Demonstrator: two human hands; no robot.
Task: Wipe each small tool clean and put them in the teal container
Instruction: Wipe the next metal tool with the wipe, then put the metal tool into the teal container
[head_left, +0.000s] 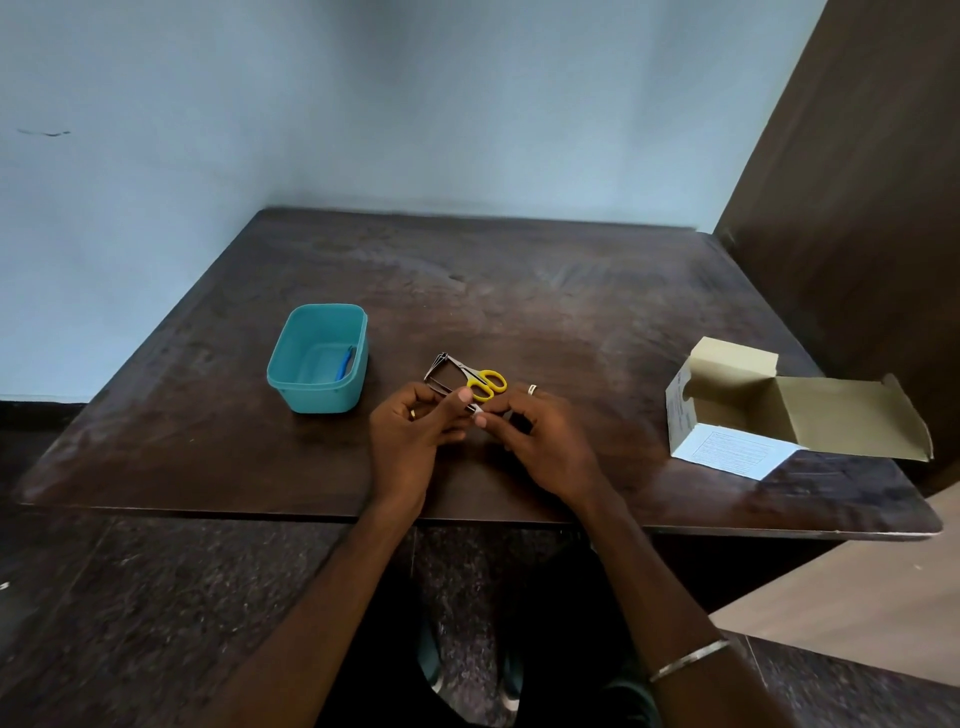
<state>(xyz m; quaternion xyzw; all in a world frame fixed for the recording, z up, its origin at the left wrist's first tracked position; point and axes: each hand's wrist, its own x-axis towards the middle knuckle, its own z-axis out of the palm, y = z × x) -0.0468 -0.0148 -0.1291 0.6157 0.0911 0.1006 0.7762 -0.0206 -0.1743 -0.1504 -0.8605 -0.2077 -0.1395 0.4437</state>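
While both hands pinch what may be a small metal tool (480, 408), left hand (415, 431) and right hand (540, 436) closed on it, yellow scissors (480, 382) lie just beyond, teal container (318, 358) left on the tabletop (571, 301).

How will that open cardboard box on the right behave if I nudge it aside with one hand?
The cardboard box looks empty, so it is probably light and would slide easily on the table. Its lid flap hangs open to the right, so a push there would likely just bend the flap. Pushing the thin wall may dent it slightly.
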